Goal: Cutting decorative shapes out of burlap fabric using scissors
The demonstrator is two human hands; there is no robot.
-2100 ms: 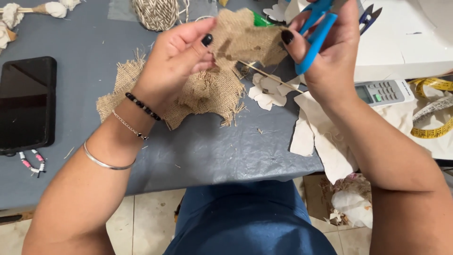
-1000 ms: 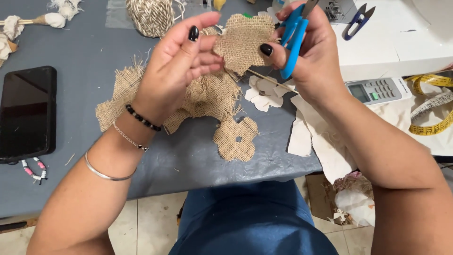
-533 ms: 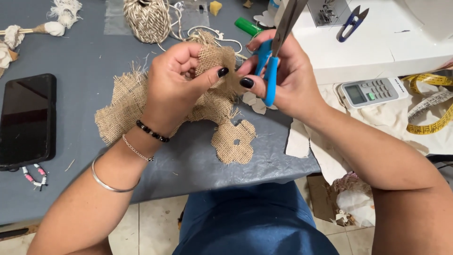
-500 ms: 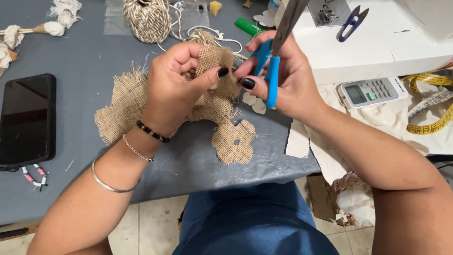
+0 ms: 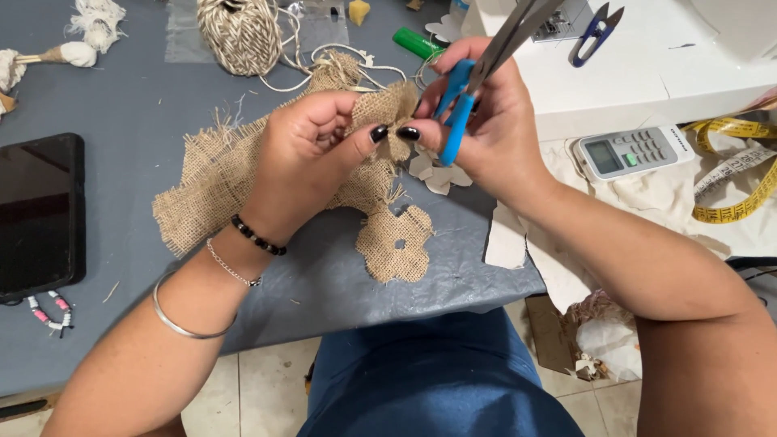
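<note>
My left hand (image 5: pixel 303 158) pinches a small burlap piece (image 5: pixel 387 109) above the worktop's (image 5: pixel 105 105) middle. My right hand (image 5: pixel 486 121) is clamped on blue scissors (image 5: pixel 477 73), thumb touching the burlap. A cut burlap flower (image 5: pixel 396 243) lies near the front edge.

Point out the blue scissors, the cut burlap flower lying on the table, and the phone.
blue scissors (image 5: pixel 455 121), head view, on the blue handle in the right hand.
burlap flower (image 5: pixel 398 247), head view, on a petal beside its centre hole.
phone (image 5: pixel 36 214), head view, on the middle of its dark screen.
</note>
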